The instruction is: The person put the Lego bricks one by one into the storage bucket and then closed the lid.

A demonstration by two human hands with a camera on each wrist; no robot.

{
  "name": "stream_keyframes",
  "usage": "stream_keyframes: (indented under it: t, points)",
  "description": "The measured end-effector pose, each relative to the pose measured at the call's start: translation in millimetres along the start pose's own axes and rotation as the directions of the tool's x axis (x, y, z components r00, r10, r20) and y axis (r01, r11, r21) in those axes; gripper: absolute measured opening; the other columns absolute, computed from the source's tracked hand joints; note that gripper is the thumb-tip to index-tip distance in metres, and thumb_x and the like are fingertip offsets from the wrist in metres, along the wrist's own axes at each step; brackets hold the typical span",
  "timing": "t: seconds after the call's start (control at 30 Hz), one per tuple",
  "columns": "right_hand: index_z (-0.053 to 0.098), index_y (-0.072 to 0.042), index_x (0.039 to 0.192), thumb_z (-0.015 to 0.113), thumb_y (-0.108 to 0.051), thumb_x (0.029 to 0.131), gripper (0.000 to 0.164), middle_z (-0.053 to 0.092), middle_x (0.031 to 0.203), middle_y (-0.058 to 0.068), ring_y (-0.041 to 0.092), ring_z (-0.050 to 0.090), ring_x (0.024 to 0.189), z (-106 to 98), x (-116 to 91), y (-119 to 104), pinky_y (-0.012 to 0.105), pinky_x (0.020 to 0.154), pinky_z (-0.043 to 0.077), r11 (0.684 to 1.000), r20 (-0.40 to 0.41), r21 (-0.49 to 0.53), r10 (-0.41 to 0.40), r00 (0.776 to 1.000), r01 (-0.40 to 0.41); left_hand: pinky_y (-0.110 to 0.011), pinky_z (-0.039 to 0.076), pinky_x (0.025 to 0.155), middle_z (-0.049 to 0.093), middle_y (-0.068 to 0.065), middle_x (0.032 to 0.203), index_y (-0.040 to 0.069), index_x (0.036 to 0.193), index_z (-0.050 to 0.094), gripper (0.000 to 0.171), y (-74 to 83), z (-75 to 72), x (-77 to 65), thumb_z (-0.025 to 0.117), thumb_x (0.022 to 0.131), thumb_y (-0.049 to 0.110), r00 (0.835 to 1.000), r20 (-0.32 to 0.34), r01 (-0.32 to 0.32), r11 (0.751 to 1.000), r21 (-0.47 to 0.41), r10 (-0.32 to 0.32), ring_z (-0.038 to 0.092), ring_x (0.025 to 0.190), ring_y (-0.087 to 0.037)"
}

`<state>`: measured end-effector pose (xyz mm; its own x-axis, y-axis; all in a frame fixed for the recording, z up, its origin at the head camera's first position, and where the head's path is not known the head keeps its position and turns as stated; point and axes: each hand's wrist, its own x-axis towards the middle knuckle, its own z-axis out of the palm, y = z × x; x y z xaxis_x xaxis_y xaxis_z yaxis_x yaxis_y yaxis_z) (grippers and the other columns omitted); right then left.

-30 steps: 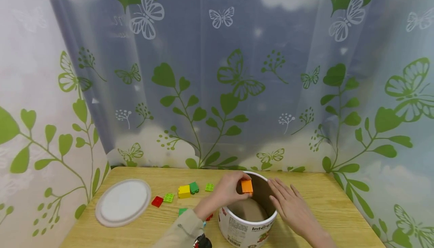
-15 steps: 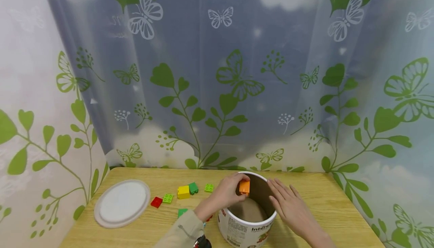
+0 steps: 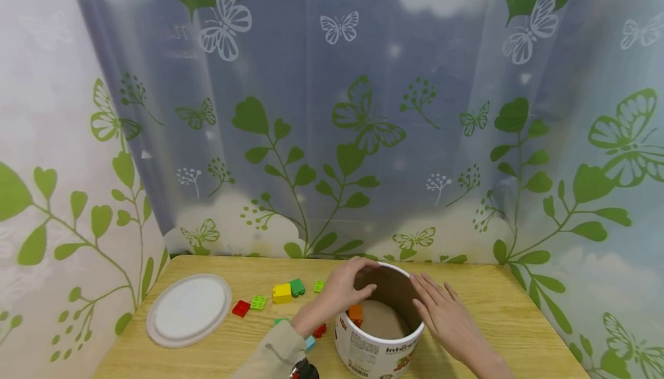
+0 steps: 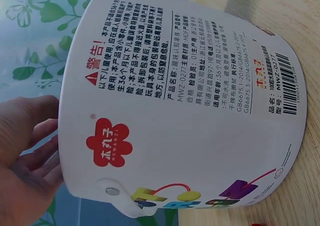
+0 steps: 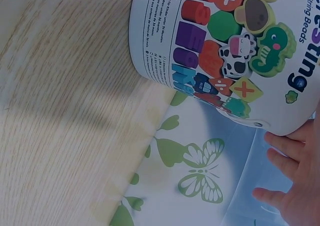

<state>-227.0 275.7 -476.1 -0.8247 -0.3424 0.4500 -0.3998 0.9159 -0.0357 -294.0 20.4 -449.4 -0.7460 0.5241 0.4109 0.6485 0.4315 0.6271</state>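
Above the left part of a round white bucket's mouth, my left hand (image 3: 342, 290) has its thumb and fingers spread apart with nothing between them. An orange toy block (image 3: 355, 314) is below the thumb, inside the bucket (image 3: 377, 351) by its left wall; whether it is falling or resting cannot be told. My right hand (image 3: 447, 317) touches the bucket's right rim with straight fingers. The left wrist view has the bucket's printed side (image 4: 200, 131) with my left hand (image 4: 25, 151) at its rim. In the right wrist view, fingers (image 5: 285, 146) lie by the rim.
Left of the bucket lie a yellow block (image 3: 282, 293), a dark green block (image 3: 297, 287), light green blocks (image 3: 258, 302), a red block (image 3: 241, 308) and a light blue piece (image 3: 309, 343). A round white lid (image 3: 189, 310) is farther left. A patterned curtain stands behind the table.
My left hand held the orange block over the bucket earlier; its fingers have parted and the block has dropped lower inside. The right hand stays at the rim.
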Motion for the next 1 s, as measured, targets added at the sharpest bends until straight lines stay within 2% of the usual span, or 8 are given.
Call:
stream_keyframes:
  t: [0.1,0.3,0.53,0.73,1.0]
  points:
    - [0.053,-0.007,0.148,0.057,-0.026,0.103,0.049,0.054,0.149,0.01,0.029,0.048,0.14,0,0,1,0.059,0.115,0.034,1.0,0.008,0.0,0.003,1.0,-0.003,-0.035,0.056,0.096,0.066,-0.01,0.123,0.006,0.129,0.065,0.037,0.5,-3.0,-1.0,0.074,0.094,0.014,1.0,-0.008,0.008,1.0,-0.017,-0.008,0.066,0.111,-0.027]
    - [0.053,-0.007,0.147,0.059,-0.025,0.102,0.049,0.055,0.148,0.009,0.029,0.049,0.139,0,0,-1,0.059,0.113,0.036,1.0,-0.013,-0.015,-0.016,1.0,0.015,-0.036,0.057,0.095,0.067,-0.012,0.121,0.005,0.127,0.065,0.036,-1.9,-8.5,-3.0,0.075,0.093,0.011,0.998,-0.057,-0.042,0.999,-0.025,0.04,0.066,0.11,-0.029]
    - [0.055,-0.008,0.147,0.056,-0.029,0.103,0.048,0.056,0.147,0.008,0.029,0.051,0.137,1,0,-1,0.058,0.111,0.037,0.999,-0.044,-0.026,-0.027,0.999,0.026,-0.037,0.057,0.095,0.066,-0.013,0.124,0.002,0.129,0.064,0.037,-3.8,-18.0,-6.4,0.073,0.094,0.011,0.997,-0.071,-0.049,0.996,-0.075,0.043,0.065,0.111,-0.028]
    - [0.054,-0.008,0.147,0.057,-0.028,0.103,0.048,0.056,0.148,0.008,0.028,0.05,0.137,1,0,-1,0.057,0.112,0.037,0.999,-0.037,-0.028,-0.026,0.999,0.025,-0.038,0.056,0.099,0.065,-0.01,0.128,0.005,0.131,0.063,0.039,-6.0,-27.3,-13.7,0.073,0.094,0.012,0.996,-0.086,-0.016,0.996,-0.088,0.008,0.064,0.115,-0.025]
    - [0.053,-0.007,0.148,0.057,-0.025,0.103,0.048,0.055,0.148,0.009,0.029,0.049,0.139,-1,1,-2,0.058,0.114,0.035,1.0,-0.02,-0.007,-0.029,0.999,0.029,-0.043,0.055,0.099,0.065,-0.01,0.127,0.005,0.131,0.063,0.039,-19.4,-39.8,-29.2,0.073,0.094,0.012,0.993,-0.117,0.009,0.991,-0.137,-0.025,0.063,0.115,-0.025]
